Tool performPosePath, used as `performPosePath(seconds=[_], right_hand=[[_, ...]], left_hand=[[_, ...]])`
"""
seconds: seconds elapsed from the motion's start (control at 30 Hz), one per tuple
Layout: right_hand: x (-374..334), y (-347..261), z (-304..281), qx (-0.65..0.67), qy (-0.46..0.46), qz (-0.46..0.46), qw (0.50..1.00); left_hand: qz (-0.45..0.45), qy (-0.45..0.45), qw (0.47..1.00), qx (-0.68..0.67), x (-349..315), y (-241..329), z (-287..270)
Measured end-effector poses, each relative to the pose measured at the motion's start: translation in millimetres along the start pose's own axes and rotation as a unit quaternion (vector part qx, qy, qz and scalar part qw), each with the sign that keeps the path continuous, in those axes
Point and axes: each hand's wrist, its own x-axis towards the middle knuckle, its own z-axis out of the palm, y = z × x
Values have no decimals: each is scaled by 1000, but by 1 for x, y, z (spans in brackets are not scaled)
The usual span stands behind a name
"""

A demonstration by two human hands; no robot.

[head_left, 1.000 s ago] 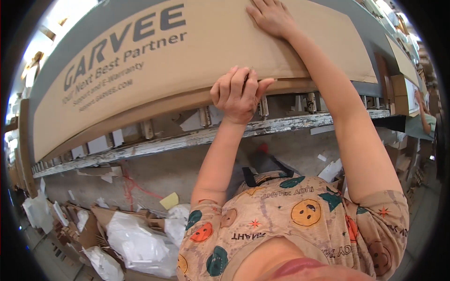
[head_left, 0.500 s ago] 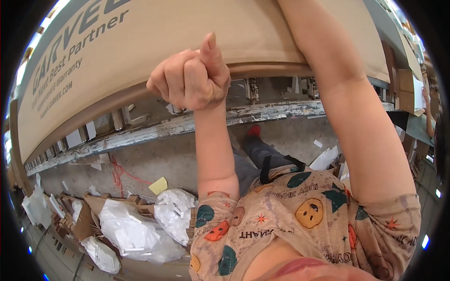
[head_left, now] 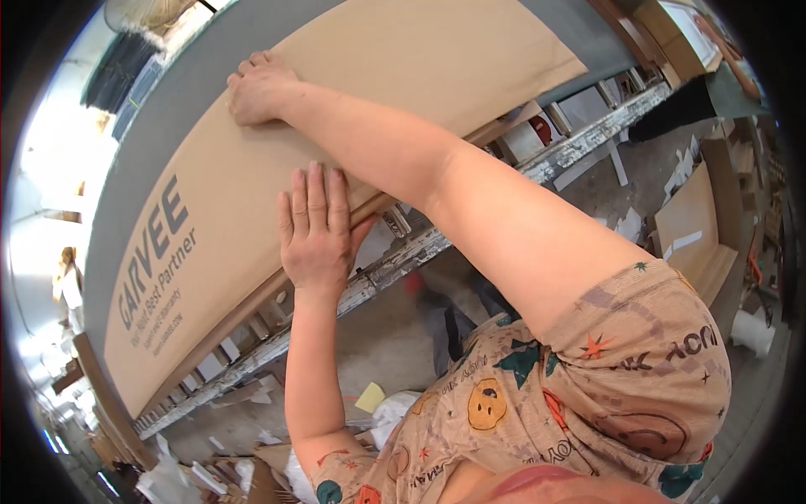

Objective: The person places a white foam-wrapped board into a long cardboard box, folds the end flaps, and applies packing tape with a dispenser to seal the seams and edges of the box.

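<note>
A long brown cardboard box (head_left: 420, 71) with dark printing lies on the roller conveyor (head_left: 403, 267). My left hand (head_left: 317, 227) rests on the box's near edge, fingers straight and flat on its top, thumb dropping over the side. Stretched across the box, my right arm brings my right hand (head_left: 262, 91) to the far edge. The fingers of that hand bend over this edge, and their tips are partly hidden.
The conveyor has a worn, chipped side rail. A grey surface (head_left: 206, 71) lies beyond the box. Below are scraps and white packing waste (head_left: 168, 480), with a yellow paper piece (head_left: 369, 397). Open cartons (head_left: 693, 223) stand at right, near another person's arm (head_left: 739, 67).
My left hand has opened from a fist with raised thumb and now lies flat on the box. My right hand has come into view at the far edge. The view has turned.
</note>
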Motion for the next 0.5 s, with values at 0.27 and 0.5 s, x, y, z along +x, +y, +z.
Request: performPosePath(seconds=[0.27,0.5], right_hand=[[-292,114,-113,445,-321,131,826],[-266,234,-66,290,-71,511,806]], left_hand=[[16,4,999,44,-18,-14,-4],[20,4,998,59,-26,-15,-4]])
